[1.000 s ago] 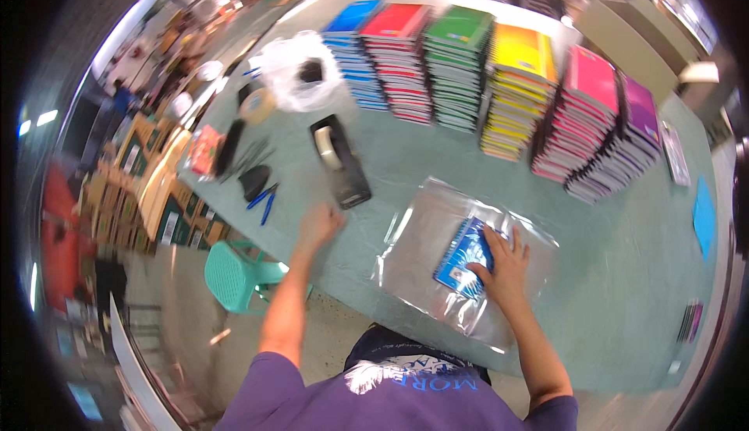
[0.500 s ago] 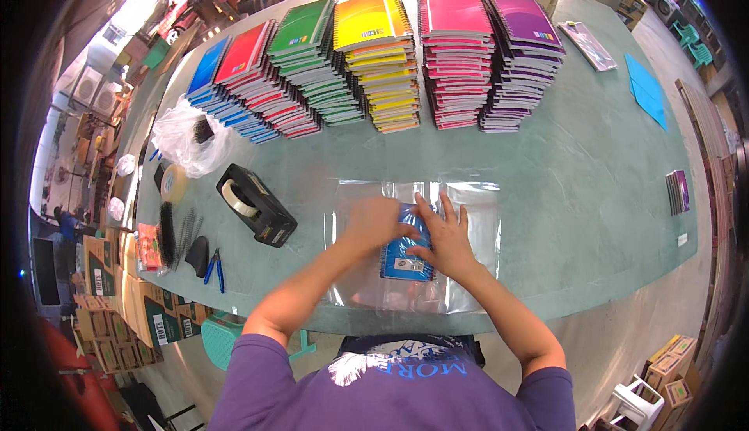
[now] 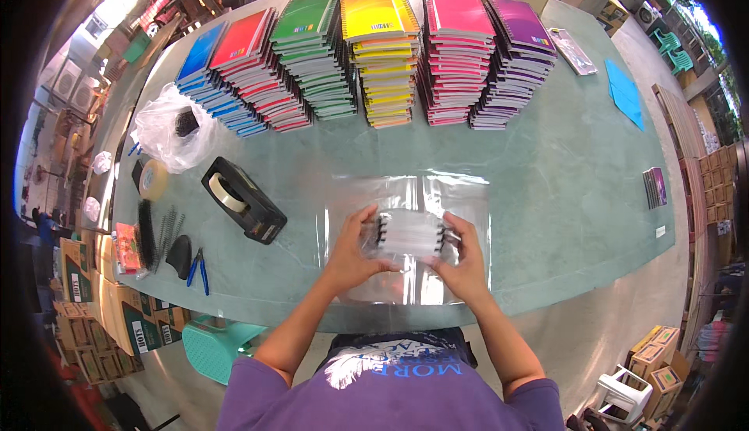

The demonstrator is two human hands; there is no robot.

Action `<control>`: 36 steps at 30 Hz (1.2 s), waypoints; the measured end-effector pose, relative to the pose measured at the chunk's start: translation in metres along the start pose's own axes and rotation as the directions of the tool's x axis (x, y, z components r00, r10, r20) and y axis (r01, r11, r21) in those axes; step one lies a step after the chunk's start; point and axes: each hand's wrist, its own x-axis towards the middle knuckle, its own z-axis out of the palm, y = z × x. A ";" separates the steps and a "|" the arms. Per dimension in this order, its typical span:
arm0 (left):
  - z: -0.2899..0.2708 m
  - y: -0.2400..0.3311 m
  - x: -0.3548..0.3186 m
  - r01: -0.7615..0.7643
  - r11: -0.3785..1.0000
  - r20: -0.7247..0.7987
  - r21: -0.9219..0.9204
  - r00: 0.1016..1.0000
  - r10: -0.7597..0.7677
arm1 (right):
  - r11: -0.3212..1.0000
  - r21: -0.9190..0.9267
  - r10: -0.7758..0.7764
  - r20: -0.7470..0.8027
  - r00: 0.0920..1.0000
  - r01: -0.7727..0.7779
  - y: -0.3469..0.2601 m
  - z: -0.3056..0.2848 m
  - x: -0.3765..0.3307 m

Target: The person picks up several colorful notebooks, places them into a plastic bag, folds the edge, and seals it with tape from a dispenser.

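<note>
My left hand (image 3: 353, 253) and my right hand (image 3: 464, 266) grip a small stack of spiral notebooks (image 3: 410, 234) from its two sides. The stack is turned so its white page edges face up, with dark wire coils showing at both ends. It is slightly blurred, and its covers are hidden from here. Beneath it, clear plastic sheet (image 3: 460, 189) lies on the green table (image 3: 562, 197). My thumbs are at the near side of the stack, my fingers around its ends.
Tall stacks of notebooks in blue, red, green, yellow (image 3: 380, 17), pink and purple line the far side. On the left are a black tape dispenser (image 3: 244, 201), blue-handled cutters (image 3: 198, 271), a tape roll (image 3: 153, 180) and a plastic bag (image 3: 175, 138). Blue sheets (image 3: 624, 94) lie far right.
The blue-covered notebook lay flat on the plastic under both hands. Now the stack stands turned with page edges up, one hand at each side. The view has shifted slightly.
</note>
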 end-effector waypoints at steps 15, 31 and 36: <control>0.039 0.001 0.025 -0.038 0.838 -0.157 -0.545 0.986 -0.057 | 0.969 0.244 0.028 0.029 0.999 -0.034 0.021 0.038 0.020; -0.035 0.083 -0.008 -0.793 0.303 0.496 0.529 0.578 0.648 | 0.558 -0.580 -0.549 0.278 0.788 0.593 -0.018 0.003 0.010; -0.052 0.104 0.055 -0.717 0.212 0.509 0.664 0.640 0.576 | 0.493 -0.629 -0.497 0.365 0.788 0.602 -0.023 0.007 0.012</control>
